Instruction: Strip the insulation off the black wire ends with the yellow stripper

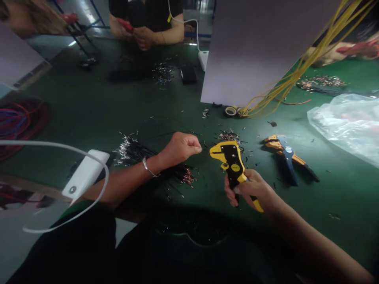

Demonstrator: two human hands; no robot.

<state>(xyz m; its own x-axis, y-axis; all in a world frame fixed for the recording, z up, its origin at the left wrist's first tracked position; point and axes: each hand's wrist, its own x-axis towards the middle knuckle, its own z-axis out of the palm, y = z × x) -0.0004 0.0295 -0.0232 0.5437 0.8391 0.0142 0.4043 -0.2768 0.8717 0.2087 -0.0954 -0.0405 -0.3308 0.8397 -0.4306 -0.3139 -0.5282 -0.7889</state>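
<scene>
My right hand [251, 189] is wrapped round the handles of a yellow and black wire stripper [235, 163], whose jaws point to the left. Just left of those jaws, my left hand [184, 146] is closed in a pinch. Whatever sits between its thumb and finger is too small to make out. Under my left wrist lies a bundle of short black wires [139, 152]; silvery ends show at its far left and bare copper ends [187, 175] at the near right. Beyond the stripper is a small heap of cut scraps [228, 136].
A blue and orange wire stripper [286, 152] lies at the right, near a clear plastic bag [349, 122]. Rolls of tape [230, 111] and yellow wires [284, 85] are by a pale panel [251, 47]. A white power bank [85, 173] is at the left. Co-workers' hands [145, 37] work across the table.
</scene>
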